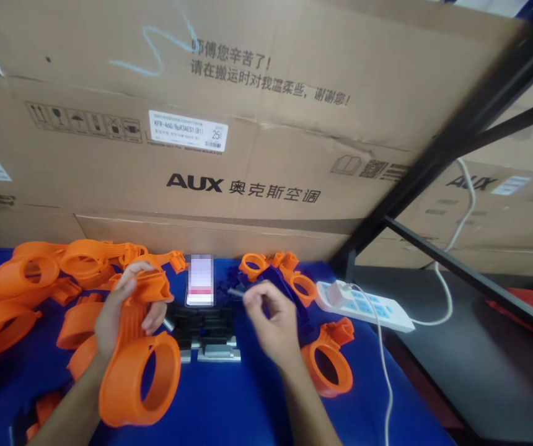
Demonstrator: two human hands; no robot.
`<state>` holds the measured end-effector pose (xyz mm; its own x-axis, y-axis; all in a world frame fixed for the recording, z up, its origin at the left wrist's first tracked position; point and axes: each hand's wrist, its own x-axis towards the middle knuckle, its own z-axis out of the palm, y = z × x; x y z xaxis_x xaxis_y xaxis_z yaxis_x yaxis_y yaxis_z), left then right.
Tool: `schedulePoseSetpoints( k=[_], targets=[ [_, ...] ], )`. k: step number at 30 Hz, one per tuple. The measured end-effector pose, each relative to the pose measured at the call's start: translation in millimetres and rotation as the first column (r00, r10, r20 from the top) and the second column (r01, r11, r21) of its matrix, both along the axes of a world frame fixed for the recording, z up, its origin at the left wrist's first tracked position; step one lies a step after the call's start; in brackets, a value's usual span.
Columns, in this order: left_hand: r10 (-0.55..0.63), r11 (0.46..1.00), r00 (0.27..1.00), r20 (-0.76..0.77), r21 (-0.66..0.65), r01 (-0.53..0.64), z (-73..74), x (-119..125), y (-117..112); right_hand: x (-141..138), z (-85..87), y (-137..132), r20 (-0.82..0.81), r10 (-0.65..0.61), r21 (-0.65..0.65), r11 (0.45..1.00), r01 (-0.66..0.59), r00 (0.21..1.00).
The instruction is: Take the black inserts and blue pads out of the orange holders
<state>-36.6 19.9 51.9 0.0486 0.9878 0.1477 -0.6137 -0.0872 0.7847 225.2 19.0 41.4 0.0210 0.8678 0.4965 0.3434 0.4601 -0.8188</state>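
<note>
My left hand [120, 310] is wrapped round the stem of a large orange plastic ring part [139, 371], holding it above the blue table cover [243, 402]. My right hand [271, 319] is closed in a pinch on a small dark metal pin [236, 292], its tip pointing left toward the orange part. Between the hands stands a black block fixture [204, 325] on metal feet, with a phone [200, 280] leaning behind it.
Several more orange ring parts [20, 291] are heaped at the left, with others [326, 362] at the right. A white power strip [364, 305] with a cable lies right. Large cardboard boxes [248, 155] wall the back. A black metal frame [457, 142] slants at right.
</note>
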Motion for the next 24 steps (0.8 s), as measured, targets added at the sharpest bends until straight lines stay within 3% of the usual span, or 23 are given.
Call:
schedulePoseSetpoints(
  k=[1,3,5,8,11,20,24],
  targets=[
    [-0.019,0.999,0.998,0.063,-0.025,0.021,0.1,-1,1,-3,0.7,-2,0.137,0.123,-0.028,0.992,-0.12,0.983],
    [-0.054,0.996,0.983,0.177,-0.064,0.066,-1.5,-2,1,-13,0.2,-7,0.367,0.361,-0.108,0.932,-0.346,0.857],
    [-0.084,0.992,0.96,0.266,-0.072,0.107,-4.3,-2,2,-24,-3.9,-11,0.501,0.481,-0.161,0.869,-0.468,0.719],
    [-0.11,0.989,0.94,0.324,-0.059,0.137,-7.2,-2,4,-37,-14.4,-13,0.613,0.492,-0.182,0.849,-0.496,0.618],
    [-0.151,0.986,0.943,0.296,-0.023,0.165,-9.3,-2,6,-40,-22.5,-11,0.674,0.462,-0.192,0.863,-0.468,0.577],
    [-0.213,0.977,0.967,0.138,0.045,0.209,-26.0,0,9,-30,-17.0,-7,0.627,0.459,-0.171,0.869,-0.464,0.629],
    [-0.223,0.972,0.973,0.055,0.093,0.218,-26.5,3,10,-37,-27.0,-8,0.681,0.465,-0.175,0.853,-0.491,0.566]
  ],
)
